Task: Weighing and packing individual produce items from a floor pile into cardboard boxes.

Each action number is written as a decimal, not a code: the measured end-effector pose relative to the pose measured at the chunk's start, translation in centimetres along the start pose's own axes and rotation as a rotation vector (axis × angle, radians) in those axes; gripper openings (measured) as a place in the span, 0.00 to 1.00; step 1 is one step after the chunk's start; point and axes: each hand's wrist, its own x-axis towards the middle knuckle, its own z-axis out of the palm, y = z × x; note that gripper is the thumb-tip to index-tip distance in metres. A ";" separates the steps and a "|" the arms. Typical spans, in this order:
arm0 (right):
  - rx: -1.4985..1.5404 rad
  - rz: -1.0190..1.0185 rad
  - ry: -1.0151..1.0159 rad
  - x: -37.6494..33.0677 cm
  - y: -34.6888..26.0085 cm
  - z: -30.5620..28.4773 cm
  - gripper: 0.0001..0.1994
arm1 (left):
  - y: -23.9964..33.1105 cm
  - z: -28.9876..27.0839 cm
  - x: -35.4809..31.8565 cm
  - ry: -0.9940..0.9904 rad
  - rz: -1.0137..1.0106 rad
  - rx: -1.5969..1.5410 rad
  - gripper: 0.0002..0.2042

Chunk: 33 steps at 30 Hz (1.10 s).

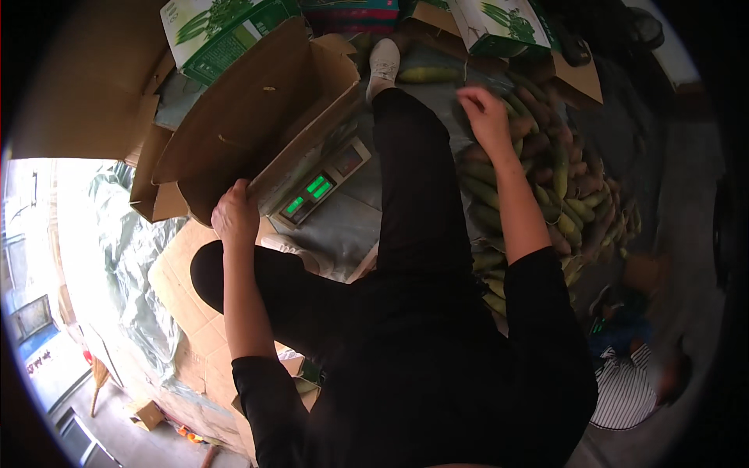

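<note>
My left hand point(236, 214) is closed on the near corner of a tall, open cardboard box point(250, 117). Inside, the part of the box I can see is bare brown card. It stands over a weighing scale point(321, 184) whose green digits are lit. My right hand point(488, 123) is in the air at the left edge of a big heap of long green radishes point(562, 179). Its fingers are loosely bent and apart, and I see nothing in them. One radish point(429, 75) lies alone beside my shoe.
Printed green-and-white cartons point(222, 35) and another such carton point(499, 27) stand at the far side. Flattened cardboard point(187, 273) and crumpled clear plastic sheeting point(136, 257) lie to the left. A person in a striped top point(628, 390) is at the lower right.
</note>
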 end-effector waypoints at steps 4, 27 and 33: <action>-0.453 -0.101 -0.117 -4.6 17.3 -0.6 0.07 | 0.5 0.3 0.4 -0.032 -0.025 0.010 0.12; -0.541 0.466 -0.540 -22.3 25.6 -3.8 0.10 | -1.7 1.9 0.6 0.041 0.064 0.075 0.17; -0.854 0.396 -0.962 -33.3 28.0 -7.2 0.14 | -0.2 3.5 1.6 0.036 0.082 0.060 0.18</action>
